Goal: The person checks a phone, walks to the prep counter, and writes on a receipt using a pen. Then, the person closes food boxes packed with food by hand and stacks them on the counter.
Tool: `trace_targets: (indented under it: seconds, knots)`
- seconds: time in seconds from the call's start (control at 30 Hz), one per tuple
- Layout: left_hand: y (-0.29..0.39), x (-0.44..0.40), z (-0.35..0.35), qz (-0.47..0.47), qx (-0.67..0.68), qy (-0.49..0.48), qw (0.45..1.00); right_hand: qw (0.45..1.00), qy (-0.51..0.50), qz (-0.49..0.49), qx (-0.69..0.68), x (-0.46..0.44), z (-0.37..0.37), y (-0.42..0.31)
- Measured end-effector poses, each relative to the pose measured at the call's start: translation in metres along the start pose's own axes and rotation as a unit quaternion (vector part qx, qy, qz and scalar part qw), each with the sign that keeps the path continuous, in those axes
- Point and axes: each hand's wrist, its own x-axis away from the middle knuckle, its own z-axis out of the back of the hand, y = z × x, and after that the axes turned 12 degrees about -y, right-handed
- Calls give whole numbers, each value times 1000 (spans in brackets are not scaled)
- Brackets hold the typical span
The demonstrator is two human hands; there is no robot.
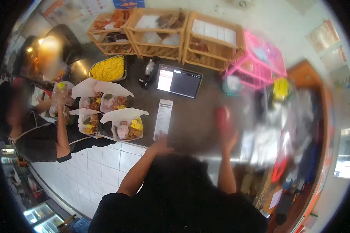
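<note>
My left hand (pixel 161 145) lies at the counter's near edge with its fingers apart. Its fingertips touch or nearly touch the lower end of a long printed receipt (pixel 163 116). My right hand (pixel 230 140) is further right over the counter, closed around a red object (pixel 223 119). Motion blur hides what kind of object it is. Left of the receipt stands an open takeaway box (pixel 124 132) with rice, yellow egg and browned food. More open boxes (pixel 90 101) of similar food sit behind and beside it.
A tablet (pixel 179 80) stands behind the receipt, beside a black device (pixel 149 73). Wicker racks (pixel 159 50) and a pink basket (pixel 256 72) line the wall. A tray of yellow food (pixel 108 69) is at the back left. A co-worker's gloved hand (pixel 59 95) works at the left. Plastic bags (pixel 295 112) crowd the right.
</note>
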Motion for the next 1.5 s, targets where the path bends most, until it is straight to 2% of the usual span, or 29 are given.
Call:
trace_targets:
  seconds: [0.07, 0.1, 0.17, 0.27, 0.3, 0.37, 0.47, 0.57, 0.7, 0.77, 0.9, 1.0, 1.07, 1.2, 1.27, 1.33, 1.37, 1.4, 1.47, 1.5]
  knots:
    - [-1, 2, 1, -15, 9, 4, 1000, 992, 90, 61, 61, 0, -6, 4]
    - [3, 5, 6, -12, 8, -1, 1000, 993, 88, 55, 61, 1, -7, 3]
    - [19, 20, 22, 29, 21, -93, 995, 995, 89, 45, -9, 2, -3, -9]
    - [35, 34, 35, 40, -22, -101, 994, 994, 76, 36, -73, 7, 1, -14]
    - [32, 30, 35, 42, -27, -102, 994, 993, 78, 33, -77, 5, -2, -10]
    - [18, 16, 30, 20, 24, -95, 995, 996, 80, 33, 20, 1, -7, 7]
    - [-4, -11, 21, 34, -45, -100, 993, 994, 85, 52, 41, -4, -14, 31]
    - [20, 9, 39, 65, -36, -143, 987, 996, 79, 49, 8, 0, -9, 14]
    - [15, 1, 34, 80, 21, -151, 985, 997, 52, 53, -8, -1, -6, 17]
    - [13, -2, 36, 74, -10, -155, 985, 999, 22, 25, -33, 1, 2, 6]
    - [24, 15, 41, 63, -37, -117, 990, 997, 52, 54, -27, 4, 1, 6]
    - [30, 20, 47, 56, -51, -90, 993, 999, 47, 16, -9, -2, -3, 15]
    - [26, 11, 53, 55, 4, -139, 989, 996, 65, 58, -4, 7, 5, -4]
    - [25, 12, 49, 60, 87, -211, 972, 999, 25, 16, -28, 9, 11, 11]
    - [38, 23, 50, 22, -19, -134, 990, 992, 86, 86, 11, -8, -14, 48]
    - [28, 17, 36, 50, -90, -34, 994, 997, 43, 6, -59, 1, 0, 6]
    - [24, 12, 39, 57, -95, -30, 993, 993, 94, 68, -19, 1, -7, 14]
    - [21, 6, 40, 41, -13, -92, 995, 993, 95, 64, -26, -3, -10, 19]
    - [16, 7, 37, 33, 66, -162, 984, 992, 99, 58, -42, -2, -14, 31]
    - [20, 10, 40, 11, 91, -210, 973, 983, 151, 106, -16, -3, -16, 33]
